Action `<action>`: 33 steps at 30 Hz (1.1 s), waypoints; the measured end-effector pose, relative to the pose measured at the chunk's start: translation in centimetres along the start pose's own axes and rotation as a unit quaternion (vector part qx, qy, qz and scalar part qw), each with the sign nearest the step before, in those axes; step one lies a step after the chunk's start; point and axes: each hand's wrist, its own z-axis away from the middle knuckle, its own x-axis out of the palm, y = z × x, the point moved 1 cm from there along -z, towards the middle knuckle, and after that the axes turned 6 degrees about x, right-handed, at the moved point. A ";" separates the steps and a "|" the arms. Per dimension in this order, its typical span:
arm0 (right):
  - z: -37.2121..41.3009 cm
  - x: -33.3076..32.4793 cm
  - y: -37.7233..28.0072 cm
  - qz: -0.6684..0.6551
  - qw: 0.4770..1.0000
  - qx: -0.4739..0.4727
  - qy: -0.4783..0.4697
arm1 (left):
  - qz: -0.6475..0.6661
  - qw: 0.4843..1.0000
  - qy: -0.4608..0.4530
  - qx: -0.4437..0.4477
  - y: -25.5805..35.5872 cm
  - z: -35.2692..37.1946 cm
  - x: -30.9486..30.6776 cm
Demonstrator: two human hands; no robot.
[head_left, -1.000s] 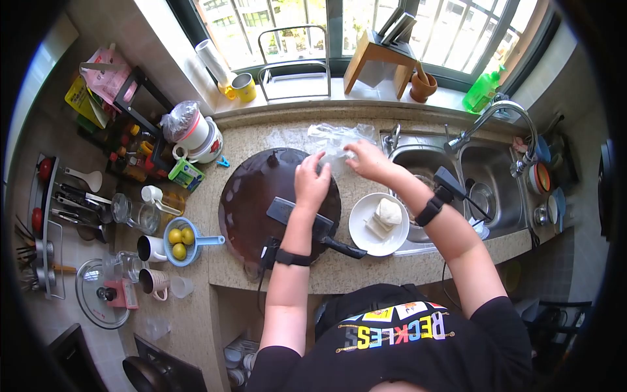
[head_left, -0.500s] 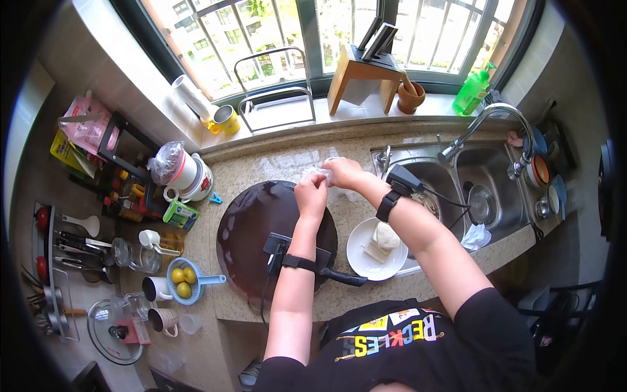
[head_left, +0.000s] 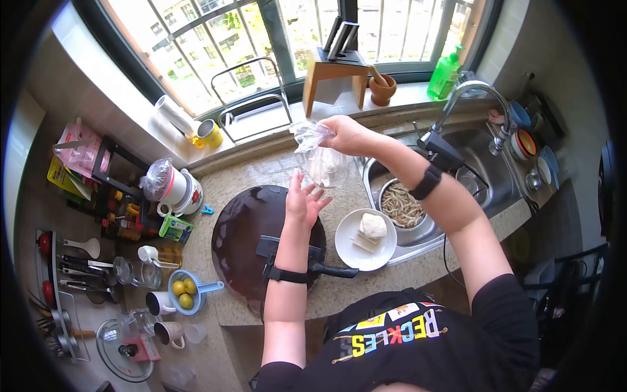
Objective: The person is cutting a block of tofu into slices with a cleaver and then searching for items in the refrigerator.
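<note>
My right hand (head_left: 350,136) pinches the gathered top of a clear plastic bag (head_left: 324,163), which hangs above the counter near the window sill. Whether anything pale sits inside the bag is hard to make out. My left hand (head_left: 304,202) is open with its fingers apart, just below and left of the bag, over the far edge of a round dark chopping board (head_left: 241,228). A knife with a black handle (head_left: 336,270) rests on the board, its blade partly hidden by my left forearm. Right of the board stands a white plate (head_left: 349,256) holding pale blocks (head_left: 372,227).
A bowl of shrimp-like pieces (head_left: 401,206) sits in the double sink (head_left: 480,147) under the tap. On the sill stand a knife block (head_left: 336,72), a mortar (head_left: 382,91) and a green bottle (head_left: 445,75). Left are a blue strainer (head_left: 202,287) with yellow fruit and several mugs.
My hands have come apart. My right hand has lifted the bag up toward the sill, and my left has let go and opened lower down. The view has shifted, uncovering the bowl.
</note>
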 end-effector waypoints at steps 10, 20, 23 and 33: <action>16.4 -3.6 -1.8 0.071 0.997 -0.033 0.005 | 0.224 0.951 -0.191 -0.097 -9.5 5.5 8.3; 36.3 -12.7 7.9 0.096 0.978 0.179 -0.040 | 0.229 0.923 -0.200 -0.236 -22.6 11.4 18.9; 40.7 -16.4 13.3 0.064 0.962 0.241 -0.109 | 0.221 0.921 -0.194 -0.254 -26.6 11.9 22.8; 48.8 -27.9 24.0 -0.189 0.928 0.298 -0.119 | 0.224 0.913 -0.214 -0.266 -37.5 14.8 35.2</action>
